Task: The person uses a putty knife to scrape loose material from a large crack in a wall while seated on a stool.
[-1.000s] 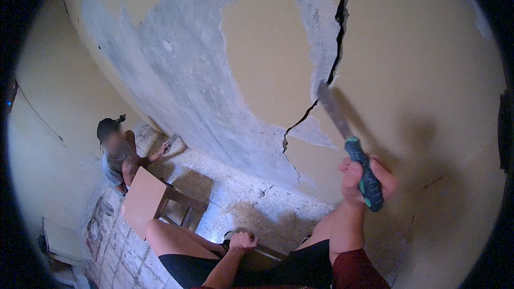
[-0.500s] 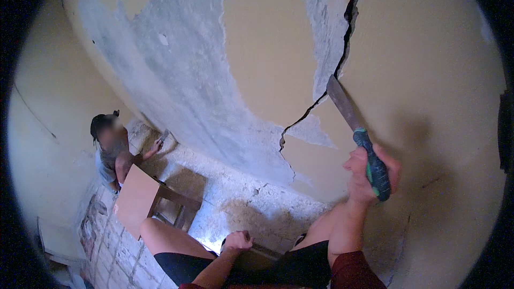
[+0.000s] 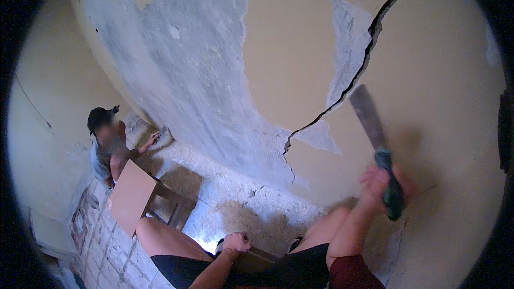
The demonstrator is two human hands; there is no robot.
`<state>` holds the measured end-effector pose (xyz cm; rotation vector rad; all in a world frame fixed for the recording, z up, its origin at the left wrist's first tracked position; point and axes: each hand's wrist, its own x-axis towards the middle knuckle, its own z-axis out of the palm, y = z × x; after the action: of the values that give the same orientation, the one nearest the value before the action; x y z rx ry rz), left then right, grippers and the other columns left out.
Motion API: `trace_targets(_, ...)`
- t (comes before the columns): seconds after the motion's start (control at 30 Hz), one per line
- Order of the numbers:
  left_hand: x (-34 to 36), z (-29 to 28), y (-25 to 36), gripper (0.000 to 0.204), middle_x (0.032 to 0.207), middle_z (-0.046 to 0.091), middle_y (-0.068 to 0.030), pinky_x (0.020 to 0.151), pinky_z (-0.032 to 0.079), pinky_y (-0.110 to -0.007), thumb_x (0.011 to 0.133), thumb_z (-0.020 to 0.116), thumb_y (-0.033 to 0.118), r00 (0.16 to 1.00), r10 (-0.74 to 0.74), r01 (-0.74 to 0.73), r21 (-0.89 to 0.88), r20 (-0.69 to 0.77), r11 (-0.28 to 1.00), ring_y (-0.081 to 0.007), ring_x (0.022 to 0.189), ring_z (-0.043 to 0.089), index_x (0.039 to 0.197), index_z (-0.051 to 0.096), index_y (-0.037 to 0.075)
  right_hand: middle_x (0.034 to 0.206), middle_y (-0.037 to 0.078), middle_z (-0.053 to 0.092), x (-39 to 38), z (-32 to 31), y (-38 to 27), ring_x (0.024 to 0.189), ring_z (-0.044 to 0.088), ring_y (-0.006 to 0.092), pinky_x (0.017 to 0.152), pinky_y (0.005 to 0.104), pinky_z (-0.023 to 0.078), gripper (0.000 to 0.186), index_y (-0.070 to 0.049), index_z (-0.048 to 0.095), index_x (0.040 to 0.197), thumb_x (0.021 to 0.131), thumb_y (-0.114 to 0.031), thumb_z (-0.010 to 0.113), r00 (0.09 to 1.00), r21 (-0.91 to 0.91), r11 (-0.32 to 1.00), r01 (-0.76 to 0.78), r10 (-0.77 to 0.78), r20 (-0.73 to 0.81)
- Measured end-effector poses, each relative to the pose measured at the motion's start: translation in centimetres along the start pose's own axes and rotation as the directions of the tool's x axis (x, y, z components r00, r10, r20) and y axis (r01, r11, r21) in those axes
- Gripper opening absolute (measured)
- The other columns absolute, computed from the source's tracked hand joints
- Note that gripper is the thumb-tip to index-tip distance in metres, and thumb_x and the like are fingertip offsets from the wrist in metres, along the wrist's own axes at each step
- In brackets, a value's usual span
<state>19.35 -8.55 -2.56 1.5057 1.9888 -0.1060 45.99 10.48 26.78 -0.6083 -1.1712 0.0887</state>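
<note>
My right hand is wrapped round the dark green handle of a scraper, a little blurred by motion. Its flat metal blade points up, its tip just right of the long dark crack in the wall; whether it touches the wall I cannot tell. Between my thighs, my left hand is closed on the edge of a brown wooden seat; the fingertips are partly hidden.
The beige wall has a large bare grey patch. A small table with a pinkish-brown top stands at my left. Beyond it, a person in a dark cap crouches, one hand near the wall's foot. Dust and debris cover the floor tiles.
The scraper's tip has come away from the crack's edge to the right, and my right hand is slightly lower. The wall has shifted right in the view. My left hand keeps its place.
</note>
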Motion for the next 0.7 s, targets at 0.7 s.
trace_targets(0.7,0.5,1.1,-1.0,0.041,0.088,0.066,-0.0196,0.078,0.051,-0.044,0.08,0.052,0.049,0.998,0.051,-0.053,0.042,0.029,0.998,-0.0347,0.085,0.064,0.092,0.066,0.012,0.065,0.019,0.058,2.8,1.2,-1.1,0.044,0.054,0.0214,0.033,0.0268,0.041,0.049,0.005,0.052,0.109,0.091,-0.04,0.044,0.867,0.357,0.816,-0.454,0.313,0.387)
